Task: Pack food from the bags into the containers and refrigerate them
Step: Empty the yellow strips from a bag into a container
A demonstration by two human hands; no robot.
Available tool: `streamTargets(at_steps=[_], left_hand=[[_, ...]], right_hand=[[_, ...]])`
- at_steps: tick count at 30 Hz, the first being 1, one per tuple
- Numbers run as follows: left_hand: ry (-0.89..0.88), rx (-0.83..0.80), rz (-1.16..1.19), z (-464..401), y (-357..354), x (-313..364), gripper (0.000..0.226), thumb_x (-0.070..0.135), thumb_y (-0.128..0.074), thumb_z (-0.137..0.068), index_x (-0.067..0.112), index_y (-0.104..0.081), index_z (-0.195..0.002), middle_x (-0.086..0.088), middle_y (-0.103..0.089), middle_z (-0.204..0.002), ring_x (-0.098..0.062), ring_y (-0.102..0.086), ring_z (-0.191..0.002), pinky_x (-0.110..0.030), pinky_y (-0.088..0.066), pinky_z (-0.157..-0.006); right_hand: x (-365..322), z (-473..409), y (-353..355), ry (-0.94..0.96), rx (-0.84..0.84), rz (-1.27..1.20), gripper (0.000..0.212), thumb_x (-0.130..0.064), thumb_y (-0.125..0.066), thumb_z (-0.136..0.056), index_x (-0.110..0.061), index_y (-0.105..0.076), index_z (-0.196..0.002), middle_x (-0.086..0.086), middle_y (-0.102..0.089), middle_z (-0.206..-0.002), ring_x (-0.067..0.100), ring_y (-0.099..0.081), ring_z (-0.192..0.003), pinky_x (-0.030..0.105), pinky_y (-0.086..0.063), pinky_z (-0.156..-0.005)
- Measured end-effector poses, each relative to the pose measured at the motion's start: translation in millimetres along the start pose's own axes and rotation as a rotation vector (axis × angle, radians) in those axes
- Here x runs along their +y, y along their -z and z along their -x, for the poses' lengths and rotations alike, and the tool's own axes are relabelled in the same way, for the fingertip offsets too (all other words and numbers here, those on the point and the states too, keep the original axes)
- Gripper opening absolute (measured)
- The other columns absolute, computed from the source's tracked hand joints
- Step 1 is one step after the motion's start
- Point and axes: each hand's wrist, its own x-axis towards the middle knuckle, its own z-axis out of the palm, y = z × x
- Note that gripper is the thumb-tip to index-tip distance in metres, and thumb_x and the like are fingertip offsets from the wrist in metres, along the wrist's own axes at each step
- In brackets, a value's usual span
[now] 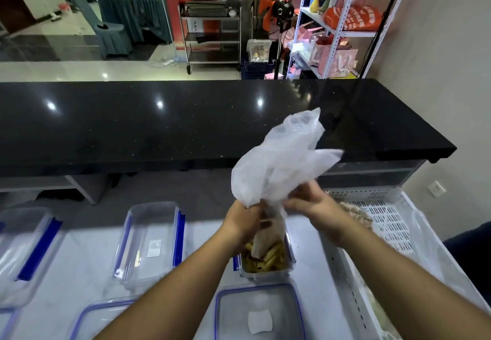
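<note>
Nearest the camera, a clear lid lies flat on the white table, just in front of a container filled with yellow food strips. Above that container, the left hand and the right hand both grip a thin plastic bag, turned mouth down over it. An empty container stands to the left, and a white crate to the right.
</note>
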Motion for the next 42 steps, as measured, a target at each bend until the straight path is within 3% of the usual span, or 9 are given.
streamTargets(at_steps=[2,5,11,16,21,31,35,39,42], left_hand=[[0.018,-0.012,0.052,2.0,-4.8,7.3,0.022,0.013,-0.053,-0.105,0.012,-0.07,-0.118,-0.015,-0.078,-0.104,-0.03,-0.077,-0.092,-0.041,-0.066,-0.078],[0.041,0.025,0.148,2.7,-11.5,17.0,0.02,0.02,-0.059,-0.105,0.01,-0.069,-0.118,-0.02,-0.077,-0.106,-0.033,-0.078,-0.092,-0.045,-0.065,-0.081],[0.04,-0.048,-0.206,-3.8,9.8,8.8,0.051,0.03,-0.075,-0.085,0.022,-0.061,-0.133,0.001,-0.072,-0.119,-0.016,-0.07,-0.108,-0.033,-0.059,-0.088],[0.106,-0.093,-0.617,12.7,19.9,-35.5,0.071,0.038,-0.083,-0.071,0.03,-0.049,-0.132,0.006,-0.064,-0.121,-0.013,-0.066,-0.107,-0.037,-0.061,-0.094],[0.01,-0.057,-0.878,22.2,7.1,-75.8,0.111,0.069,-0.081,-0.058,0.039,-0.03,-0.152,0.003,-0.036,-0.151,-0.026,-0.042,-0.138,-0.045,-0.046,-0.113],[-0.081,0.148,-0.81,9.9,13.8,-84.9,0.075,0.021,-0.067,-0.087,0.03,-0.033,-0.153,-0.002,-0.048,-0.144,-0.028,-0.059,-0.126,-0.042,-0.053,-0.104],[-0.163,0.16,-0.803,16.8,14.1,-82.3,0.086,0.038,-0.07,-0.082,0.033,-0.028,-0.156,0.005,-0.028,-0.157,-0.02,-0.037,-0.143,-0.042,-0.042,-0.119],[-0.098,0.138,-0.636,23.1,10.8,-82.4,0.063,0.05,-0.076,-0.079,0.04,-0.042,-0.131,0.014,-0.059,-0.127,-0.01,-0.064,-0.114,-0.038,-0.059,-0.097],[-0.058,0.031,-0.715,25.6,7.3,-89.4,0.082,0.066,-0.084,-0.066,0.042,-0.041,-0.132,0.019,-0.055,-0.128,-0.006,-0.062,-0.113,-0.031,-0.059,-0.094]], right_hand=[[18.5,1.5,-3.1,-0.074,-0.08,0.196,0.081,-0.039,-0.088,-0.067,-0.04,-0.049,-0.138,-0.01,-0.068,-0.122,0.012,-0.065,-0.117,0.042,-0.055,-0.104],[26.8,-0.5,-20.1,-0.104,-0.056,0.403,0.057,-0.044,-0.082,-0.081,-0.047,-0.045,-0.125,-0.022,-0.063,-0.107,0.005,-0.064,-0.1,0.019,-0.055,-0.077],[42.4,-23.7,-32.6,-0.166,0.19,0.448,0.026,-0.023,-0.062,-0.098,-0.014,-0.069,-0.122,0.004,-0.071,-0.102,0.027,-0.066,-0.093,0.037,-0.056,-0.081],[44.7,-28.1,-34.2,-0.208,0.197,0.344,0.024,-0.032,-0.06,-0.098,-0.016,-0.069,-0.114,0.005,-0.074,-0.1,0.027,-0.071,-0.091,0.051,-0.062,-0.087],[38.9,-33.0,-39.2,-0.16,0.22,0.336,0.016,-0.023,-0.058,-0.098,-0.016,-0.069,-0.106,0.006,-0.074,-0.095,0.025,-0.071,-0.087,0.051,-0.063,-0.085],[34.8,-33.5,-33.6,-0.097,0.251,0.213,0.01,-0.031,-0.058,-0.1,-0.03,-0.068,-0.1,0.002,-0.075,-0.097,0.024,-0.074,-0.088,0.047,-0.065,-0.079],[30.4,-32.6,-33.1,-0.075,0.243,0.165,0.011,-0.026,-0.057,-0.103,-0.029,-0.067,-0.106,0.002,-0.075,-0.103,0.021,-0.074,-0.091,0.041,-0.066,-0.079],[22.6,-32.3,-33.9,-0.059,0.256,0.099,0.011,-0.03,-0.058,-0.105,-0.027,-0.063,-0.114,-0.002,-0.073,-0.107,0.013,-0.072,-0.089,0.019,-0.06,-0.064],[22.6,-32.2,-37.3,-0.094,0.242,0.087,0.019,-0.036,-0.058,-0.104,-0.023,-0.062,-0.118,0.0,-0.071,-0.111,0.019,-0.072,-0.095,0.031,-0.065,-0.075]])
